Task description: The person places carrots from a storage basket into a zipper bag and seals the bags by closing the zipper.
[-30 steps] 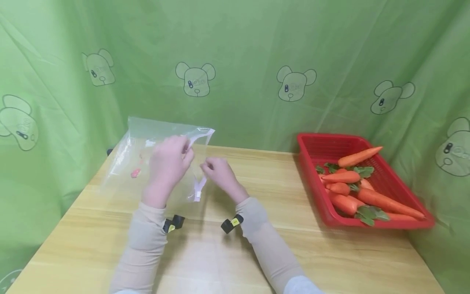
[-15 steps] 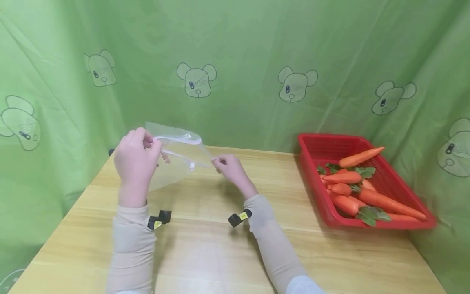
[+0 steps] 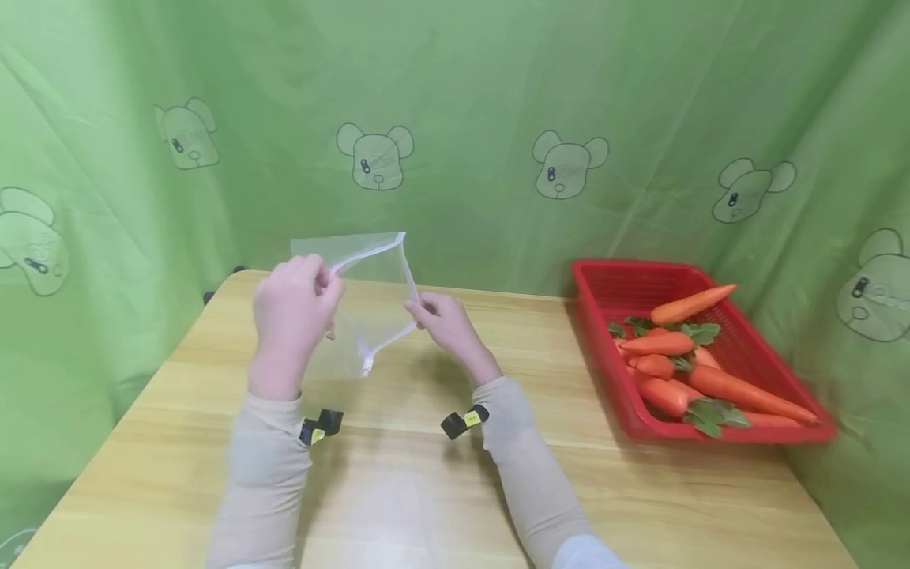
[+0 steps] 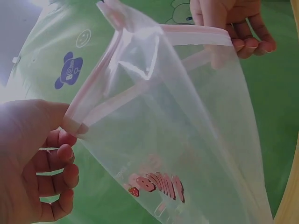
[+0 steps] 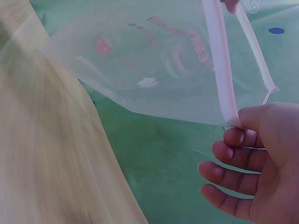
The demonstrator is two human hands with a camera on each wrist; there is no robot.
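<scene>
Hanging above the desk toward its far left corner, the clear zip bag stretches between both hands. The left hand pinches one end of its pink seal strip, the right hand the other, remaining fingers loosely curled. Only the wrist views show the bag's mouth parted and its red print.
</scene>
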